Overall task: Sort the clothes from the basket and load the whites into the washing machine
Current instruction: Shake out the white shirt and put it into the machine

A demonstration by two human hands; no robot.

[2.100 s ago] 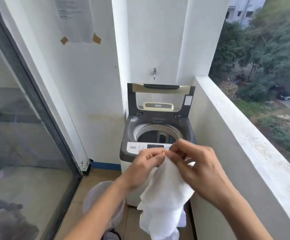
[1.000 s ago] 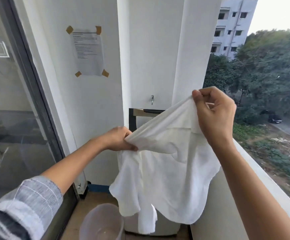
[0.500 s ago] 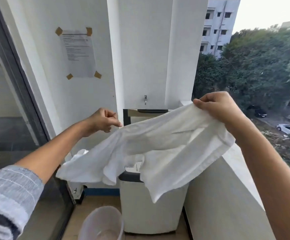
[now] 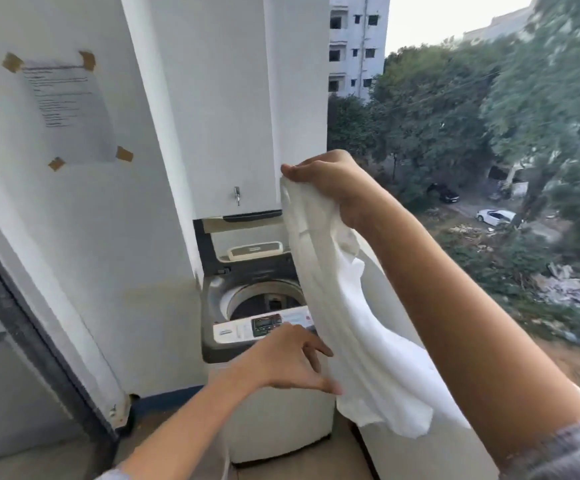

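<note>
White cloth point(image 4: 350, 327) hangs from the right hand point(image 4: 326, 181), which pinches its top edge high up, right of the open washer point(image 4: 264, 306). The left hand point(image 4: 281, 365), fingers loosely spread, touches the cloth's lower edge. A sloppy toss could drape the tail over the washer rim or the parapet point(image 4: 385, 278) to the right. The wall crowds the washer's left; above the drum there is room.

Bare forearms; grey striped sleeve point(image 4: 558, 452) pushed above right elbow, matching cuff point(image 4: 112, 474) at left.
</note>
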